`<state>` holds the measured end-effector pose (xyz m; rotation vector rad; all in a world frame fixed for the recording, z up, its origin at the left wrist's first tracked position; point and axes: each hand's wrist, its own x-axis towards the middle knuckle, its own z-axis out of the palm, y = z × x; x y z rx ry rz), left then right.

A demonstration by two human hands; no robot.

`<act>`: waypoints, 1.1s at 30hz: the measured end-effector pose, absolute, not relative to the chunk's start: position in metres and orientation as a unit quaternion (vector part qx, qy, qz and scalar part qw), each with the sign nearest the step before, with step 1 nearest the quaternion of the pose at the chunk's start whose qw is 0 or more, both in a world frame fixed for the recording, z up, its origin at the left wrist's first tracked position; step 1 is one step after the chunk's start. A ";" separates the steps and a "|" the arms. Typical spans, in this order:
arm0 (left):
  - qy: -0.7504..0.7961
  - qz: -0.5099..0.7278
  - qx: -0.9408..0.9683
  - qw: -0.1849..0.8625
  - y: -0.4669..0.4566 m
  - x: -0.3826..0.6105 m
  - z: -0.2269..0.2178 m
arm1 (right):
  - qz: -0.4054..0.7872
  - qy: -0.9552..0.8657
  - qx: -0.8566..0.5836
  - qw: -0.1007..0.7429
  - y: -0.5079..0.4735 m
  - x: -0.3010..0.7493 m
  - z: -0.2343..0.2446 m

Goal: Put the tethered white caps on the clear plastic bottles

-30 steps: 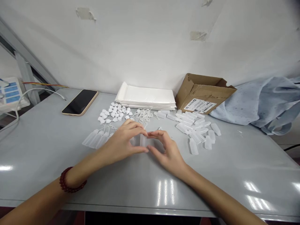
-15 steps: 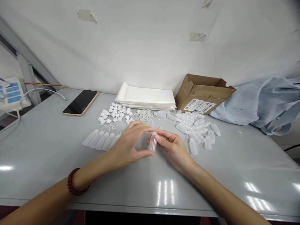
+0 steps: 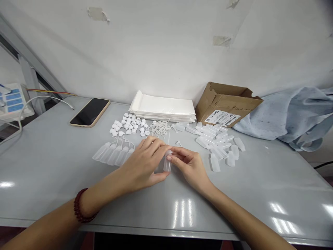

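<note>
A small translucent plastic bottle (image 3: pixel 167 165) stands nearly upright between my hands, above the table. My left hand (image 3: pixel 143 163) has its fingertips at the bottle's upper end, and my right hand (image 3: pixel 187 166) pinches the same end from the other side. The bottle's top is partly hidden by my fingers. A dark red beaded bracelet (image 3: pixel 81 205) circles my left wrist. Just beyond my hands lie a tangle of white string loops (image 3: pixel 161 129) and a small white plastic piece (image 3: pixel 178 143).
On the grey table (image 3: pixel 47 163) lie several white caps (image 3: pixel 127 121), a row of stringed bottles (image 3: pixel 111 155) and a loose bottle pile (image 3: pixel 215 146). Behind are white padded mailers (image 3: pixel 162 107), a cardboard box (image 3: pixel 226 104), a phone (image 3: pixel 90 111) and blue cloth (image 3: pixel 286 118).
The bottle has shifted slightly down and to the left. My left hand's fingers have closed in over its upper end, and my hands are nearer each other.
</note>
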<state>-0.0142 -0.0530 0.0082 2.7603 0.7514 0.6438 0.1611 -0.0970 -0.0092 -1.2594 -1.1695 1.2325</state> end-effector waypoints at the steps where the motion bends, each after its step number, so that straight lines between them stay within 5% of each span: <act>1: 0.257 0.220 0.936 0.100 -0.053 -0.014 0.008 | 0.516 -0.488 -0.508 0.487 -0.097 0.161 -0.009; 16: 0.240 0.276 0.922 0.124 -0.052 -0.015 0.012 | 0.692 -0.423 -0.365 0.457 -0.093 0.164 -0.002; 33: 0.241 0.249 0.937 0.045 -0.054 -0.014 0.009 | 0.620 -0.385 -0.476 0.492 -0.096 0.163 0.000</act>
